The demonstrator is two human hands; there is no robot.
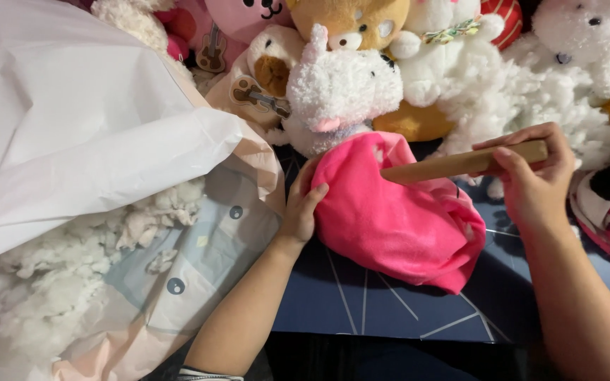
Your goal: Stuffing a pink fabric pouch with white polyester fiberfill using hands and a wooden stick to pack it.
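— What do the person's hands have hold of?

— The left hand (303,209) is curled against the left end of a bright pink fabric toy skin (397,212), fingers bent over its edge and pressing it down. The right hand (531,173) is closed around the thick end of a wooden stuffing stick (460,164), thumb on top, and the stick's tapered tip goes into the pink fabric near its upper edge.

— Where does the pink piece lie?

— On a dark blue table (390,310) marked with thin white lines, about the middle of it and towards the far edge, between the two forearms. It looks puffed and rumpled.

— What surrounds it?

— Along the far edge of the table is a crowd of plush toys: a white fluffy one with a pink ear (340,88) touches the top of the pink fabric, a tan bear with a small guitar (266,74) sits just left of it, and a white plush with a bow (446,42) is behind. A loose heap of white stuffing fibre (524,92) lies under the right hand. At the left side a large open plastic bag (72,120) holds more white stuffing (58,282).
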